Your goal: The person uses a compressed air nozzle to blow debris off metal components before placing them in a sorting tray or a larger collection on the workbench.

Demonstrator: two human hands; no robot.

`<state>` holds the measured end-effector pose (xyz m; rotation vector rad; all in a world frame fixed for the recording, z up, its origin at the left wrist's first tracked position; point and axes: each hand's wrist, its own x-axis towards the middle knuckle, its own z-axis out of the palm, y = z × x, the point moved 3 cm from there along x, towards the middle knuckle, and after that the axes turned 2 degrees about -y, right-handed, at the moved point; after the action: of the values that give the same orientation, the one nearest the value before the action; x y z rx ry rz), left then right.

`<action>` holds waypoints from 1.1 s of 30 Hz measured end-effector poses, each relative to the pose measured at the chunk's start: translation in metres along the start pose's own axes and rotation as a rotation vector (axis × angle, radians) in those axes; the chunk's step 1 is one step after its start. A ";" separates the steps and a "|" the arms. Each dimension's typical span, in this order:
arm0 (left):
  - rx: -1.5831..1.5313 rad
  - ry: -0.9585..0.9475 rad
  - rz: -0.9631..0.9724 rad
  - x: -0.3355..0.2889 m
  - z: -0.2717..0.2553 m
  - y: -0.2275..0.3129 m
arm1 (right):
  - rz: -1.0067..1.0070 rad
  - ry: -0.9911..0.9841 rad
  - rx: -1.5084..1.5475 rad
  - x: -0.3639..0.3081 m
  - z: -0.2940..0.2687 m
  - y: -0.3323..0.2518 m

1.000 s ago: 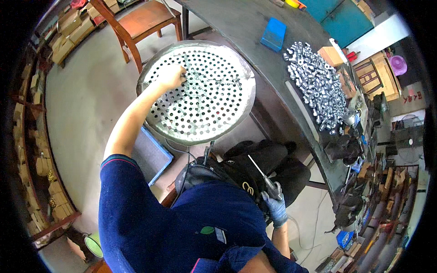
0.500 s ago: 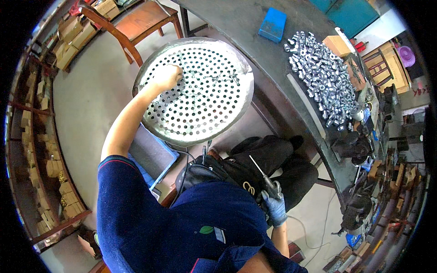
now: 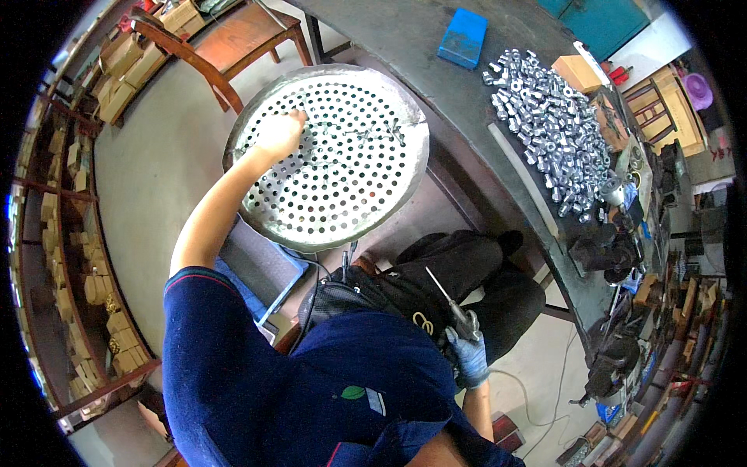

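Note:
A large round metal tray [image 3: 354, 198], pierced all over with small holes, is before me at the height of my lap. Over its left half my left hand [image 3: 282, 136] is bare, its fingers curled together near the holes. Whatever they pinch, if anything, is hidden. Some small dark bits [image 3: 381, 134] lie on the tray. In a blue glove, my right hand [image 3: 469, 358] rests low by my thigh. It grips a grey hand tool [image 3: 465, 321] with a long thin rod pointing up and left, away from the tray.
To the right, a dark workbench [image 3: 405, 39] carries a heap of shiny metal fittings [image 3: 548, 132], a blue box [image 3: 463, 39] and a cardboard box [image 3: 576, 74]. A wooden chair [image 3: 245, 47] stands beyond the tray. A blue-rimmed bin [image 3: 261, 265] sits below it. A thin cord [image 3: 556, 389] crosses the floor.
My left hand has shifted slightly over the tray, its fingers still curled. The view has moved a little. My right hand keeps the grey tool in the same place.

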<state>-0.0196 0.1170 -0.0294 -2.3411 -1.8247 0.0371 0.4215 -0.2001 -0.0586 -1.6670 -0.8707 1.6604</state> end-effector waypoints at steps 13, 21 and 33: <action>-0.725 0.389 -0.651 -0.117 -0.026 -0.149 | -0.054 0.055 -0.095 -0.002 0.001 -0.015; -0.636 0.201 -0.856 -0.192 0.045 -0.186 | -0.153 0.012 -0.139 0.010 -0.004 -0.004; -0.991 0.154 -0.776 -0.166 0.064 -0.172 | -0.078 0.030 0.001 0.011 -0.005 0.011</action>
<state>-0.2345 0.0049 -0.0806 -1.6954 -2.9187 -1.3568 0.4269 -0.1981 -0.0737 -1.6323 -0.9085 1.5787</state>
